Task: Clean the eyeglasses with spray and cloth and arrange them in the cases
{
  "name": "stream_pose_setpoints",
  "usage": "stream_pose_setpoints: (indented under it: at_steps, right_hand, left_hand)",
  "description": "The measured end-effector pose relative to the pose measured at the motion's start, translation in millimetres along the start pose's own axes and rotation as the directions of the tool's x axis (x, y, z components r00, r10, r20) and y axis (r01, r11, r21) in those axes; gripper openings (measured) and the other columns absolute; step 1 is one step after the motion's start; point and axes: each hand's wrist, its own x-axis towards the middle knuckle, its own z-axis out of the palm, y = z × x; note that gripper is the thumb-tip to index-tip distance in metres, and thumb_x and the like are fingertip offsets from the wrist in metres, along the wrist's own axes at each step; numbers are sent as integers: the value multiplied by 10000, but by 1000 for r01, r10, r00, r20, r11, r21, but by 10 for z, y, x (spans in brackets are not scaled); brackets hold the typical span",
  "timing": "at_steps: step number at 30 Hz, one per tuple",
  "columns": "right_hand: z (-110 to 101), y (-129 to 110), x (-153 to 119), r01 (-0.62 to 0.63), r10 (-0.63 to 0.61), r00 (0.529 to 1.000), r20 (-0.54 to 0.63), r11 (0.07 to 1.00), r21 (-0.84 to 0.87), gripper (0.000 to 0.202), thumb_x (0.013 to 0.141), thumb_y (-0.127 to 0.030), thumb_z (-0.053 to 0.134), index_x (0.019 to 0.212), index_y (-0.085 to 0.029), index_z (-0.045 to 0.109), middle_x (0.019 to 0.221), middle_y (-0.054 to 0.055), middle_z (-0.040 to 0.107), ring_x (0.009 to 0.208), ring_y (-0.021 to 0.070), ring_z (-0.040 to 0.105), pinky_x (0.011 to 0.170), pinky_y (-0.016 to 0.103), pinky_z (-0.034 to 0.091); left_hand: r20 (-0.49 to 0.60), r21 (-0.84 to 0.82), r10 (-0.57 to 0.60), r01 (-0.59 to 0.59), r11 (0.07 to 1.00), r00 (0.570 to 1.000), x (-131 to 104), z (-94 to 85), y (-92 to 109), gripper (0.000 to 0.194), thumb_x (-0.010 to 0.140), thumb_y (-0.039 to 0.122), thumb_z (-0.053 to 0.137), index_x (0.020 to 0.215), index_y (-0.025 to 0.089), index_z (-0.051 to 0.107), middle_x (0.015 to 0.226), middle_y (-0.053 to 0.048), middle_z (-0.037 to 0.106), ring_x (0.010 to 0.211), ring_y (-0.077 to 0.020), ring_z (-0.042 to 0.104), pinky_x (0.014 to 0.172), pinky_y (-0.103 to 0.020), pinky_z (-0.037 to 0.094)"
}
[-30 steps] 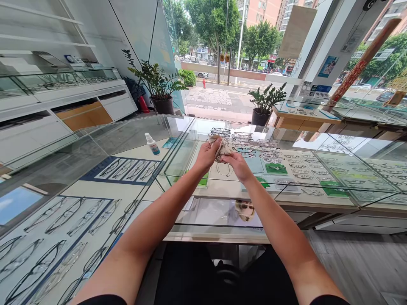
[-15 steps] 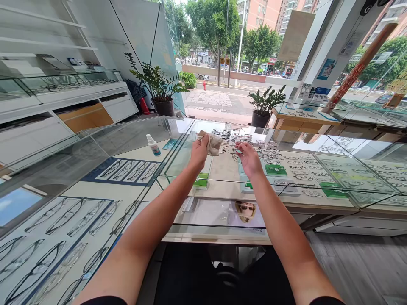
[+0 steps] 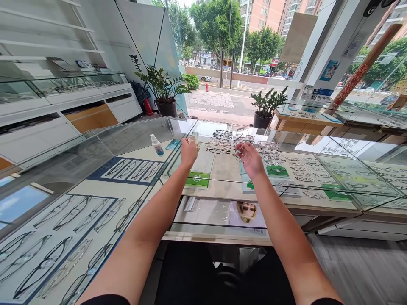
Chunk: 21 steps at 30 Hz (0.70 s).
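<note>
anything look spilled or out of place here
Nothing clearly stands out. The spray bottle stands with no visible spill, the cloth is held in the left grip, and the eyeglasses on the blue tray lie side by side.

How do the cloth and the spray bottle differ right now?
Handling: the cloth is gripped in the left hand, while the spray bottle stands apart from both hands.
Shape: the cloth is bunched and partly hidden; the spray bottle is narrow-topped.
Colour: the cloth looks beige; the spray bottle is white with blue on its label.
Both are pale overall.
</note>
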Motion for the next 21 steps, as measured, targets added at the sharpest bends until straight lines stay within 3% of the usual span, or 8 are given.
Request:
stream_pose_setpoints:
  at_steps: [2,4,7,9,11,13,17,21]
  right_hand:
    - [-10,7,2,0,-1,1000,18,1000,16,302,767,-477,918,851,-267,716,1016,18,793,991,181,696,851,292,553]
    - [-17,11,0,-2,1,1000,31,999,38,295,774,-462,928,845,-260,724,999,14,802,978,172,706,841,278,559]
    - [-20,11,-15,-11,8,999,48,999,51,290,781,-443,937,834,-261,718,969,9,812,973,173,723,833,273,570]
    - [-19,9,-34,-17,14,998,66,999,44,291,786,-438,939,837,-262,714,952,8,811,961,173,730,835,275,576]
    - [-16,7,-56,-29,26,996,89,999,33,298,786,-441,941,839,-257,713,942,10,805,948,169,733,841,275,579]
    - [-11,5,-83,-43,41,993,110,999,20,308,782,-450,940,833,-251,711,929,11,793,937,165,732,837,273,577]
    - [7,-19,-166,-76,79,984,162,997,-20,325,784,-463,927,820,-244,690,907,12,762,927,165,726,832,275,566]
    - [23,-98,-265,-118,140,958,251,988,-100,323,804,-480,906,817,-239,692,888,18,757,910,171,709,872,297,559]
  left_hand:
    - [-42,383,-33,47,923,999,-48,-26,15,176,1027,256,629,1162,251,517,878,-43,693,733,-225,654,669,-315,456]
    - [-15,587,-51,49,808,999,-109,-31,42,242,1012,248,612,1248,222,563,981,-120,746,867,-316,726,758,-391,532]
    - [62,721,21,-59,690,998,-208,-3,79,405,992,264,601,1382,154,588,1190,-235,769,1125,-439,740,940,-531,572]
    - [95,779,145,-164,604,985,-272,32,103,485,984,278,585,1442,117,587,1391,-289,720,1337,-484,666,1095,-604,523]
    - [116,770,298,-275,575,948,-338,74,140,518,978,292,576,1461,103,597,1513,-295,664,1458,-484,586,1194,-629,455]
    - [153,716,447,-411,564,881,-416,120,200,528,989,311,556,1473,106,603,1554,-278,648,1502,-455,558,1240,-618,415]
    - [246,571,664,-659,490,707,-653,202,387,562,1000,372,556,1515,150,595,1605,-235,641,1538,-404,549,1285,-586,377]
    - [367,407,791,-850,335,488,-930,231,627,710,972,449,631,1618,180,517,1657,-225,615,1568,-396,544,1285,-574,391]
